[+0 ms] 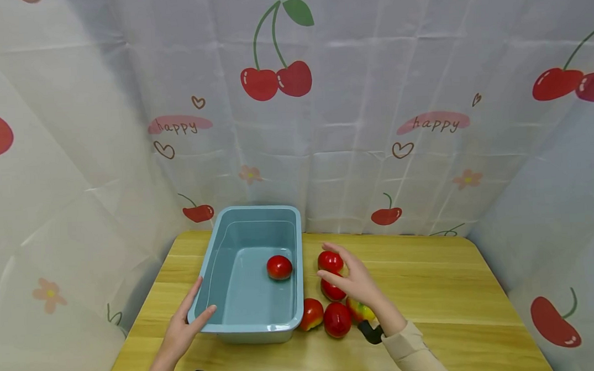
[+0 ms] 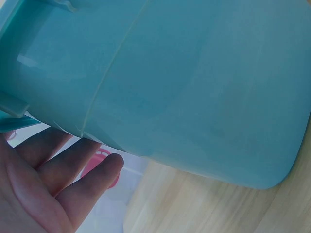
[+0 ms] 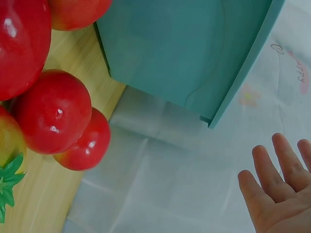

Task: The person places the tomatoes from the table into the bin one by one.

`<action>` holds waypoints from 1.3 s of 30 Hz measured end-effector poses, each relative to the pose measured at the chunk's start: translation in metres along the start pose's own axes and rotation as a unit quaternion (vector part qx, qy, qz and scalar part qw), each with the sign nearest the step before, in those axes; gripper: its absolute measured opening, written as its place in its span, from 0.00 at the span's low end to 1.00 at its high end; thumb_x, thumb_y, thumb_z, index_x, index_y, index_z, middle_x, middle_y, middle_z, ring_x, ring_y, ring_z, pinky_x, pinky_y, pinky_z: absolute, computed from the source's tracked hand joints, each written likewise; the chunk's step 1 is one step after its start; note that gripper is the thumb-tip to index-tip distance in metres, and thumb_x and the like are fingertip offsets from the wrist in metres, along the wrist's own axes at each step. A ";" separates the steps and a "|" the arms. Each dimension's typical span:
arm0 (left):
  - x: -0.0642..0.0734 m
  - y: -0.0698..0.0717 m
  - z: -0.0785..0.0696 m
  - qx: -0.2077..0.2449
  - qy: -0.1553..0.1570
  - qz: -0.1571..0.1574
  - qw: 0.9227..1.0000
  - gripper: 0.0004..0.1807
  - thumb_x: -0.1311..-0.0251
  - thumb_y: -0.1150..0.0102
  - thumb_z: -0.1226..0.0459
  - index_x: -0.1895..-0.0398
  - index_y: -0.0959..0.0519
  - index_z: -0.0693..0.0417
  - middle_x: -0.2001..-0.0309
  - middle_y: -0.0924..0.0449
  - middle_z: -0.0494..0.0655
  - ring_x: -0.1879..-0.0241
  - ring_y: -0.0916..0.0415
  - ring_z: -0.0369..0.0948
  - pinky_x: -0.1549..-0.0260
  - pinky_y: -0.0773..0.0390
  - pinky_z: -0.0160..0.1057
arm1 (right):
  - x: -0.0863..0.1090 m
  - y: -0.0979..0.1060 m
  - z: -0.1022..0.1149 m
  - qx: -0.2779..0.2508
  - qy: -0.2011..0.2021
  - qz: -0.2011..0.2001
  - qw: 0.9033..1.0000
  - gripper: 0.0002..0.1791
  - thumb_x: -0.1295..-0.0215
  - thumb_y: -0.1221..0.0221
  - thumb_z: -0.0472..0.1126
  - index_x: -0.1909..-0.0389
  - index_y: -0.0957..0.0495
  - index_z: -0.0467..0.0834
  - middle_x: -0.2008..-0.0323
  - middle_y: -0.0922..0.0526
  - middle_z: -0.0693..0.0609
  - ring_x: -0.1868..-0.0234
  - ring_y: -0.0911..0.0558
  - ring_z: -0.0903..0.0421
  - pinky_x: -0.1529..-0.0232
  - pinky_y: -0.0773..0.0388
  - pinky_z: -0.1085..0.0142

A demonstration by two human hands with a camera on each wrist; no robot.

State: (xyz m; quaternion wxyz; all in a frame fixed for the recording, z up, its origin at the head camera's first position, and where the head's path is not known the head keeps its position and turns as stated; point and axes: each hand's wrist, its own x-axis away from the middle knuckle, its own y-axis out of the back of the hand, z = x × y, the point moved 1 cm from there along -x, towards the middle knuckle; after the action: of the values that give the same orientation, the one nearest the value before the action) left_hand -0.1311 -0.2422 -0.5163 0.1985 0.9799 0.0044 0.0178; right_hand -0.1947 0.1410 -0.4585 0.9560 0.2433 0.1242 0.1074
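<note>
Head view: bin (image 1: 253, 327) is touched by straight-fingered left hand (image 1: 180, 327); 2 fruits (image 1: 328, 260) are overhung by empty, spread right hand (image 1: 357, 281).

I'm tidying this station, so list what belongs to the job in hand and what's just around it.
Probably the job's: blue bin; red fruit inside it; five fruits beside it.

Just around: wooden table; patterned curtain; black wrist pieces.

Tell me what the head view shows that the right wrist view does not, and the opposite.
Only the head view shows the left hand at the blue bin and the red fruit inside.
Only the right wrist view shows the palm of the right hand and the bin's outer side facing the loose fruits.
Both show that hand, the bin, those fruits, the table and the curtain.
</note>
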 end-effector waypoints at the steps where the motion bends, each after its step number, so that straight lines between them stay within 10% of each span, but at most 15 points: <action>1: 0.000 0.000 0.000 0.000 0.000 -0.001 1.000 0.40 0.39 0.42 0.51 0.27 0.51 0.29 0.27 0.56 0.45 0.30 0.58 0.57 0.45 0.45 0.69 | 0.002 0.002 0.005 0.000 0.001 0.000 1.000 0.35 0.42 0.35 0.47 0.34 0.37 0.50 0.36 0.32 0.51 0.36 0.34 0.47 0.42 0.37 0.41; 7: 0.000 0.000 0.000 0.001 -0.003 -0.003 1.000 0.40 0.39 0.42 0.51 0.27 0.51 0.29 0.26 0.56 0.48 0.30 0.57 0.58 0.45 0.43 0.68 | 0.011 0.010 0.027 0.005 0.014 -0.002 1.000 0.34 0.40 0.37 0.43 0.34 0.36 0.42 0.37 0.31 0.44 0.36 0.35 0.42 0.42 0.40 0.38; 16: 0.000 0.000 0.000 0.001 -0.002 -0.001 1.000 0.40 0.39 0.42 0.51 0.27 0.51 0.28 0.27 0.57 0.47 0.30 0.58 0.58 0.45 0.44 0.69 | 0.010 0.008 -0.018 0.010 0.012 -0.020 1.000 0.35 0.42 0.36 0.52 0.33 0.37 0.54 0.36 0.32 0.52 0.36 0.35 0.47 0.42 0.41 0.37; 23: 0.001 0.000 -0.001 0.001 -0.005 0.000 1.000 0.40 0.38 0.42 0.51 0.27 0.52 0.30 0.26 0.57 0.49 0.30 0.58 0.59 0.45 0.43 0.68 | 0.022 0.018 0.012 -0.002 0.022 -0.014 1.000 0.33 0.40 0.37 0.43 0.34 0.37 0.41 0.38 0.31 0.41 0.36 0.35 0.41 0.40 0.43 0.38; 39: 0.001 0.001 -0.003 0.001 0.000 0.002 1.000 0.40 0.38 0.42 0.51 0.27 0.52 0.30 0.26 0.57 0.48 0.30 0.58 0.59 0.45 0.43 0.68 | 0.025 0.015 -0.042 -0.008 0.011 -0.040 0.999 0.35 0.43 0.35 0.52 0.34 0.36 0.51 0.37 0.31 0.47 0.36 0.35 0.47 0.41 0.44 0.36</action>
State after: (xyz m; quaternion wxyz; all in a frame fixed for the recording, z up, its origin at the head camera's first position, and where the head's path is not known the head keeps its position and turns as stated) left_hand -0.1298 -0.2418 -0.5134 0.1973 0.9802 0.0022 0.0178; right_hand -0.1854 0.1794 -0.4918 0.9600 0.2289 0.1438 0.0731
